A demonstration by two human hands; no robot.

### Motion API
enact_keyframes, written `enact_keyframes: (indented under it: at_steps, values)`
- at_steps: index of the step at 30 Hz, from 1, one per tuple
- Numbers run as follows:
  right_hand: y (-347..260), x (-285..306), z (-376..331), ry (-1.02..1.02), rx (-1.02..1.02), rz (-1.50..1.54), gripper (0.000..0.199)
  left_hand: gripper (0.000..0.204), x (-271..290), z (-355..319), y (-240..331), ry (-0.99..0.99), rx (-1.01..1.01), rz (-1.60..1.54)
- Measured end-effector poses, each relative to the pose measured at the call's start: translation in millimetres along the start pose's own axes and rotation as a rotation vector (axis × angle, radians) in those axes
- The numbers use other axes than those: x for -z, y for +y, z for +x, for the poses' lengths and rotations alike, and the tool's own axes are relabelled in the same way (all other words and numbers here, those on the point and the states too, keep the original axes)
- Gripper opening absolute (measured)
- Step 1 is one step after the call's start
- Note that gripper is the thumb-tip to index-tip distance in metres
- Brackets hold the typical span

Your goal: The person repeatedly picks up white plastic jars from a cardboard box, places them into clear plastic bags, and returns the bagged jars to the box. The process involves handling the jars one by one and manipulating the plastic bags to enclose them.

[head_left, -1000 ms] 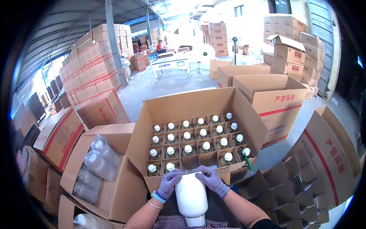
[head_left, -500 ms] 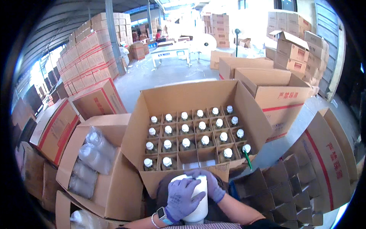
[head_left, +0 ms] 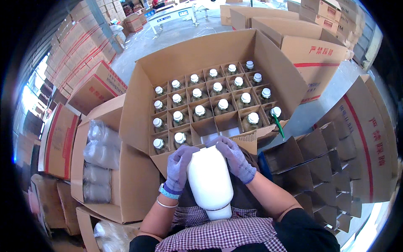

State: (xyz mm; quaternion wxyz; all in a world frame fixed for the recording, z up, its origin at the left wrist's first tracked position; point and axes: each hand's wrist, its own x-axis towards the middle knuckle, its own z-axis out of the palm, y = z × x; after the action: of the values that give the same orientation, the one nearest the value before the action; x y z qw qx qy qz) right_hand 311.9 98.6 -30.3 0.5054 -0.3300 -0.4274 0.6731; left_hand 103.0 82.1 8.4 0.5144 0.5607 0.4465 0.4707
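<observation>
A smooth white bottle-shaped thing [head_left: 211, 178] lies over my lap, its narrower end toward me. My left hand [head_left: 179, 166], in a lilac glove, grips its far left edge with bent fingers. On the far right edge is my right hand [head_left: 235, 157], gloved alike, its fingers curled over the rim. Just beyond stands an open carton [head_left: 189, 48] split by cardboard dividers. Clear bottles with white caps [head_left: 200, 110] stand upright in most cells. Two cells nearest my hands show only a pale bottom. A thin green strip [head_left: 278, 127] hangs by the front right bottle.
At left an open carton [head_left: 133, 185] holds plastic-wrapped pale bottles [head_left: 100, 153]. Cardboard dividers [head_left: 310, 176] spread at right beside a leaning carton [head_left: 361, 147]. Open cartons [head_left: 312, 67] stand behind. Farther off are a white table [head_left: 170, 16] and stacked boxes [head_left: 79, 46].
My view has tipped down. My left hand has shifted from across the white bottle-shaped thing to its far left edge; my right hand stays at the far end, and more of the thing shows.
</observation>
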Motion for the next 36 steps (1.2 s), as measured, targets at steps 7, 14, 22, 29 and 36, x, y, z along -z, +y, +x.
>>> enact_keyframes:
  at_steps: [7, 14, 22, 29, 36]
  values:
    - [-8.7, -1.1, 7.1, -0.132, 0.333, -0.139, 0.017, 0.021, 1.5, 0.3, 10.0, 0.022, -0.295, 0.132]
    - [-23.3, 0.9, 17.6, -0.191, 0.359, -0.224, 0.021, 0.025, 1.4, 4.5, 20.9, 0.041, -0.244, 0.229]
    - [-20.7, -2.5, 22.2, -0.129, 0.274, -0.286, 0.023, 0.041, 7.2, 15.7, 12.4, 0.066, -0.236, 0.08]
    - [-25.3, 1.6, 9.3, -0.226, 0.377, -0.312, 0.017, 0.029, 24.1, 11.1, -1.4, -0.197, -0.375, -0.001]
    - [-10.1, 1.4, -1.4, -0.234, 0.212, -0.109, 0.022, 0.037, 16.7, -24.0, 15.6, -0.207, -0.376, 0.205]
